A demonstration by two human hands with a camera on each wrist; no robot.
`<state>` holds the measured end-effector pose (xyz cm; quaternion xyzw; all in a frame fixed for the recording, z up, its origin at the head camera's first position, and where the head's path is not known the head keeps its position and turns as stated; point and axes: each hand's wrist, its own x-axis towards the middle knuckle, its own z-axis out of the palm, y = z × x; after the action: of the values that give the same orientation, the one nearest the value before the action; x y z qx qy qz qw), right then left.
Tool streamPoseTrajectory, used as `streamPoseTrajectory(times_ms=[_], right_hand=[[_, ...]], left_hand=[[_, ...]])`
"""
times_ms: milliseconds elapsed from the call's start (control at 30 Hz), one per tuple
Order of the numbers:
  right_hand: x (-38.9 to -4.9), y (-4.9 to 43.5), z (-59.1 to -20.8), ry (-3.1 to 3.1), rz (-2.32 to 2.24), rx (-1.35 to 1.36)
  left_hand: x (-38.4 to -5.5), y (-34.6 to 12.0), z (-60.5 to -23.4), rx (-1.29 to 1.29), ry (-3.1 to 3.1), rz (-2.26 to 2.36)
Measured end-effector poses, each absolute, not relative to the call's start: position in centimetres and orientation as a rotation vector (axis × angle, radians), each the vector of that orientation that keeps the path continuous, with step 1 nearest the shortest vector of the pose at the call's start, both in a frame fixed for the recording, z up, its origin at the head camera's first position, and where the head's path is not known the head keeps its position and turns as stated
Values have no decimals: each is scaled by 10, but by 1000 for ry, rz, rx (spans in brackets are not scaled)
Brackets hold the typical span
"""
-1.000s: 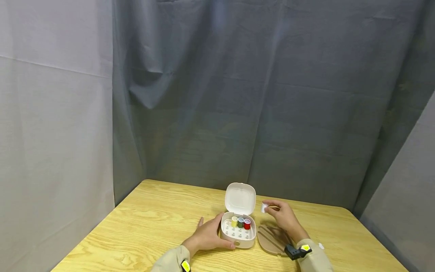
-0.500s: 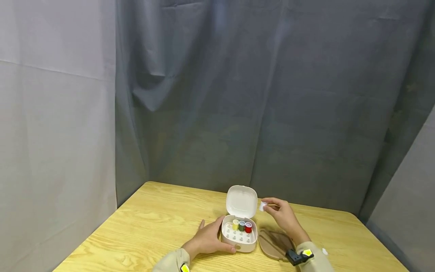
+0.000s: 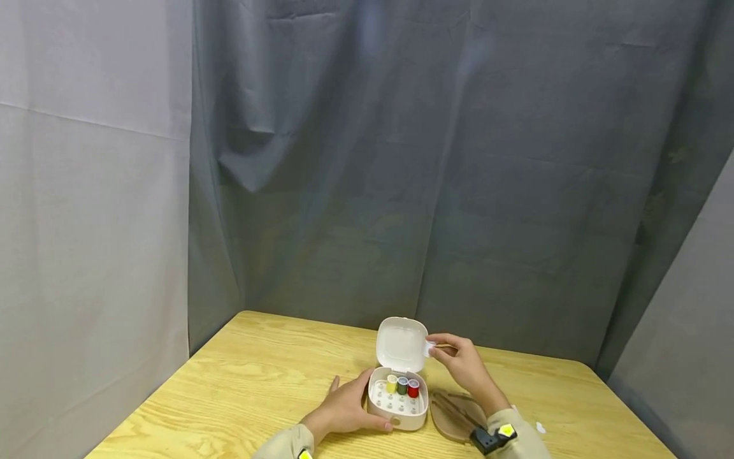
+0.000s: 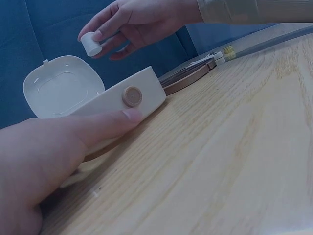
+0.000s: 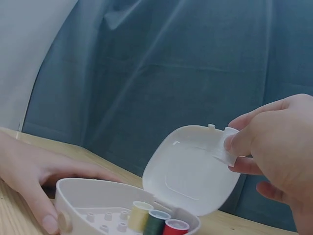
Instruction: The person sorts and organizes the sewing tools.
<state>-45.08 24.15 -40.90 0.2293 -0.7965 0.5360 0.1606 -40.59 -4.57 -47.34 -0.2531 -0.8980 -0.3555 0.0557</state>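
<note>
A white sewing box stands on the table with its lid raised. Inside, a yellow thread spool, a dark green one and a red one sit in a row, with bare pegs beside them. My left hand holds the box at its left corner, thumb along the front by the round brown button. Between thumb and fingertips, my right hand pinches a white thread spool, tilted, in the air by the lid's right edge.
A brown rounded piece with dark slim items on it lies right of the box, partly under my right forearm. A small white scrap lies farther right on the wooden table. Grey curtains hang behind.
My right hand has moved left with the white spool, from right of the box to the raised lid's edge. My left hand keeps its place at the box.
</note>
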Motion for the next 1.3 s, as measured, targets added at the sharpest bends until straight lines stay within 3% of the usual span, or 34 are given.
streamPoseTrajectory(times_ms=[833, 1300], right_hand=[[-442, 206, -399, -2294, 1556, 809], [-457, 192, -417, -2322, 1483, 781]], left_hand=[[-410, -52, -472, -767, -2702, -1065], [-410, -49, -472, -768, -2705, -1036]])
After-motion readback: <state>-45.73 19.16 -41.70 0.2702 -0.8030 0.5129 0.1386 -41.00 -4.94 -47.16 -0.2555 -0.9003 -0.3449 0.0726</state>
